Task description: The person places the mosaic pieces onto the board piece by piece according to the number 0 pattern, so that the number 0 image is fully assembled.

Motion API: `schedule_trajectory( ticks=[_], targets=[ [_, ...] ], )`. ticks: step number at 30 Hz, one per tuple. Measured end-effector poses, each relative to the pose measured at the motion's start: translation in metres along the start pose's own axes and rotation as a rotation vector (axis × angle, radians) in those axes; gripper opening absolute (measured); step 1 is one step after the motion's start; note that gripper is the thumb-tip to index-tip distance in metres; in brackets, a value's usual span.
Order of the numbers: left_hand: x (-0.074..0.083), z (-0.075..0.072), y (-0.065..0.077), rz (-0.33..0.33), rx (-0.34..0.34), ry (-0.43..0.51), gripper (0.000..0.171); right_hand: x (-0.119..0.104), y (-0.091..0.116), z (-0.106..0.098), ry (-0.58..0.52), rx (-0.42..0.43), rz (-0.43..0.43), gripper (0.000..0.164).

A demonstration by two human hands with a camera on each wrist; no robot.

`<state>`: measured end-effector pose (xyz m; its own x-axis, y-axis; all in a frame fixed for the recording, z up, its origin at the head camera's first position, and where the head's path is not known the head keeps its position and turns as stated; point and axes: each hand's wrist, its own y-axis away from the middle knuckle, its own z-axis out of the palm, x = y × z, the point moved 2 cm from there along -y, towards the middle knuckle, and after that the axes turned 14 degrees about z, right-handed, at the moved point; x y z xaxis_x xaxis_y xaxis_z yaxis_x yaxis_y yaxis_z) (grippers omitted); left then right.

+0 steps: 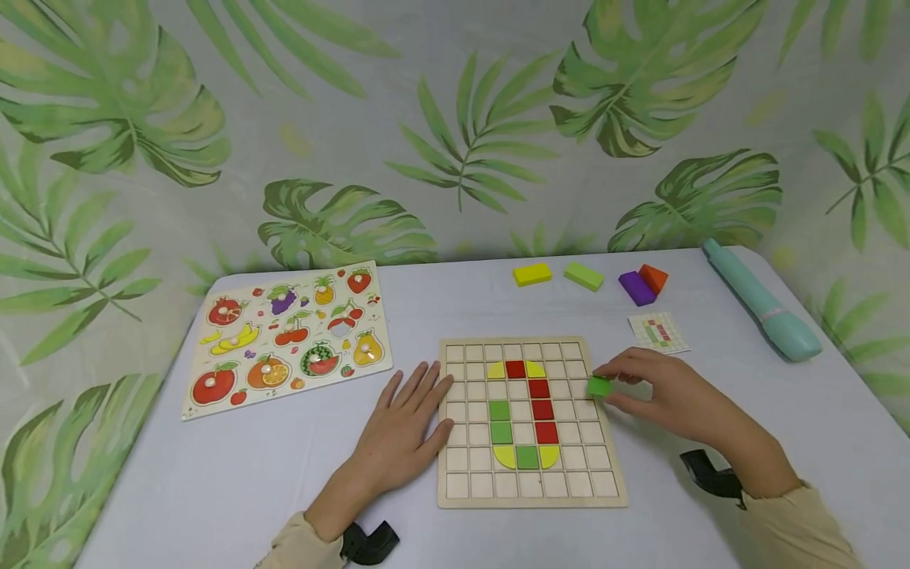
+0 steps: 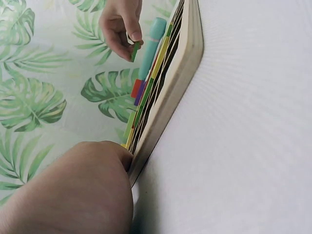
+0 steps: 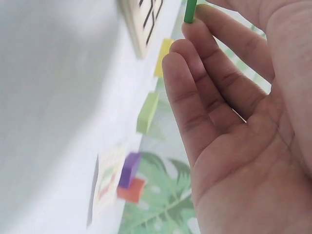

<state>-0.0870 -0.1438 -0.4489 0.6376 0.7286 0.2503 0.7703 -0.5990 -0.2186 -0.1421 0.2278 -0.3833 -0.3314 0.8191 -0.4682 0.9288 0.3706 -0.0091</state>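
Note:
A square wooden grid board lies on the white table. In its cells sit several red tiles, three green tiles and several yellow rounded corner pieces, forming a ring with a gap at upper left. My left hand rests with fingers spread beside the board, thumb and fingertips at its left edge. Between thumb and fingertips, my right hand pinches a green tile over the board's right edge. In the right wrist view that tile shows edge-on at the top.
A small pattern card lies beyond my right hand. Farther back are yellow, light green, purple and orange blocks. A fruit puzzle board lies left; a teal wand-like object lies right.

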Motion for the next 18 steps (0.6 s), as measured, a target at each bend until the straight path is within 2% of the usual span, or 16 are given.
schedule_trajectory(
  ticks=[10, 18],
  targets=[
    [0.001, 0.001, 0.000, 0.005, -0.002, -0.012, 0.061, -0.028, -0.020, 0.016, -0.069, -0.066, 0.001, 0.032],
    [0.000, 0.000, 0.000, -0.003, -0.013, -0.004, 0.061, -0.048, -0.039, 0.026, -0.107, -0.106, -0.063, 0.030]
  ],
)
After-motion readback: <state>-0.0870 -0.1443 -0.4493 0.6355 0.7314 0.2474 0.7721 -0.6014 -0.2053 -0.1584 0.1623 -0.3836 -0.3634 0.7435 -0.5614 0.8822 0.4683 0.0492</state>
